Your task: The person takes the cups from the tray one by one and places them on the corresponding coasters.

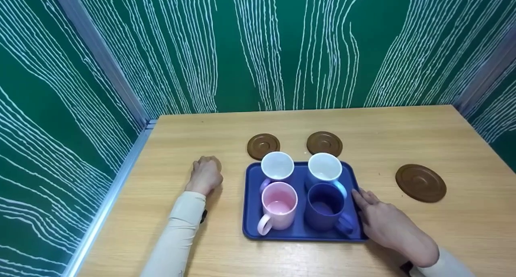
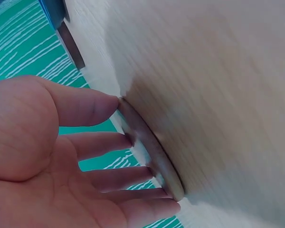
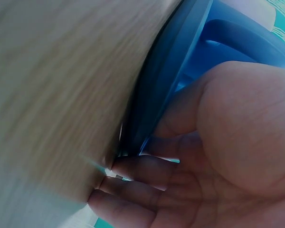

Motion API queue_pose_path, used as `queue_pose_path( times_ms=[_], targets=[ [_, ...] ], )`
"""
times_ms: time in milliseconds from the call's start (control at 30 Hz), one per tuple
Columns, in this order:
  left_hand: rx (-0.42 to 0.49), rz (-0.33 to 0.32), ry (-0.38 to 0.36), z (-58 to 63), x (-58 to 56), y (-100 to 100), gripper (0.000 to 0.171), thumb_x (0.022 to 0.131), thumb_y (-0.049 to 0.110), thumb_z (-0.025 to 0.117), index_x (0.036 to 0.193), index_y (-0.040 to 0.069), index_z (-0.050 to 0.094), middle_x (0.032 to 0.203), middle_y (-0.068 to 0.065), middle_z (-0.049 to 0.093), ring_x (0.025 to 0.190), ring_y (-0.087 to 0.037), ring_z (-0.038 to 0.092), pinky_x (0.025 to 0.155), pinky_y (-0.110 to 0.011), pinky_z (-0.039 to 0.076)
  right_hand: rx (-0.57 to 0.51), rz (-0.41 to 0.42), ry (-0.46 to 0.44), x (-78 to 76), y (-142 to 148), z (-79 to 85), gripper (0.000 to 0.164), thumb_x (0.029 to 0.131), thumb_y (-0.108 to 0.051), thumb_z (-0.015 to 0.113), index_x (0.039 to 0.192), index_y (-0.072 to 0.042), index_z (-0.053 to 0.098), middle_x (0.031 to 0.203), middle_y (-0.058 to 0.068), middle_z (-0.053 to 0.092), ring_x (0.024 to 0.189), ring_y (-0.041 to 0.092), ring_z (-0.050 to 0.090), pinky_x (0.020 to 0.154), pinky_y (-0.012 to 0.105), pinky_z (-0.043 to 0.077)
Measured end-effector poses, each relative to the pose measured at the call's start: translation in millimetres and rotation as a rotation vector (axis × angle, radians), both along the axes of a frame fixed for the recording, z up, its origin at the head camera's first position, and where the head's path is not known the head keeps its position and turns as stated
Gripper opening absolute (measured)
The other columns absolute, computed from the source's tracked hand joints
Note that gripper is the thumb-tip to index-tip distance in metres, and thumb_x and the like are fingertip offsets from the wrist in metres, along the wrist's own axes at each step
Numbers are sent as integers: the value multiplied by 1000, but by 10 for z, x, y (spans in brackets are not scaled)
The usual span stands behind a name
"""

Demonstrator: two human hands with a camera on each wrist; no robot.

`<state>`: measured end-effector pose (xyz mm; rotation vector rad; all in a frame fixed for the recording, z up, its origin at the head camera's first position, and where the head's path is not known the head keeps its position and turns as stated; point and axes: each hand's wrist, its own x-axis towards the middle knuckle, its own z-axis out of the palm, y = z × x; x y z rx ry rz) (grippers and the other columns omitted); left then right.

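In the head view, a dark blue tray (image 1: pixel 253 208) bears a lilac mug (image 1: pixel 277 166) and a light blue mug (image 1: pixel 324 167) at its back. A pink mug (image 1: pixel 278 220) and a dark blue mug (image 1: pixel 320 218) stand at its front. My right hand (image 1: pixel 383 222) grips the tray's right edge, thumb at the rim, with several fingertips low against the table. Left of the tray, my left hand (image 1: pixel 205 175) holds the rim of a round brown coaster (image 2: pixel 154 149), thumb and fingers spread along it. From the head view that coaster is mostly hidden under the hand.
Two brown coasters, one at back left (image 1: pixel 263 146) and one at back right (image 1: pixel 324 143), lie just behind the tray. Another coaster (image 1: pixel 420 183) is on the table (image 1: pixel 181 136) to the right. Green patterned panels (image 1: pixel 258 47) stand along the table's back and sides.
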<state>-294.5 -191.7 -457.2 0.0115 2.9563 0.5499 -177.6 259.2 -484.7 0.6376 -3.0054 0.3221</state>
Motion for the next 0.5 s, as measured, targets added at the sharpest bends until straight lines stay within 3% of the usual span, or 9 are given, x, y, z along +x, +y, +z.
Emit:
queue_pose_path(
  times_ms=[133,233,367,500],
  targets=[
    [0,-3,21,-7,-76,12,40,91,-2,57,130,-10,62,139,-34,51,124,-52,47,105,-60,42,3,-11,-21,7,-4,14,61,90,-7,64,146,11,50,143,36,53,127,54,57,88,66,54],
    [14,2,29,-3,-124,14,46,91,-2,57,136,-9,59,140,-35,50,123,-54,46,106,-61,41,4,-16,-33,8,-5,22,62,90,-8,64,147,10,49,145,36,52,129,53,55,89,67,53],
    [29,-9,44,-8,-192,5,37,89,-3,57,125,-7,65,134,-32,55,122,-51,48,106,-59,38,5,-22,-33,14,-3,20,62,90,-8,64,147,10,49,145,35,52,129,53,55,89,69,52],
    [36,-13,49,-21,-267,-17,35,89,-3,55,122,-4,66,138,-26,58,132,-48,46,111,-57,35,4,-27,-33,15,-1,13,62,90,-9,64,147,10,49,145,35,52,129,53,55,89,69,52]
  ],
)
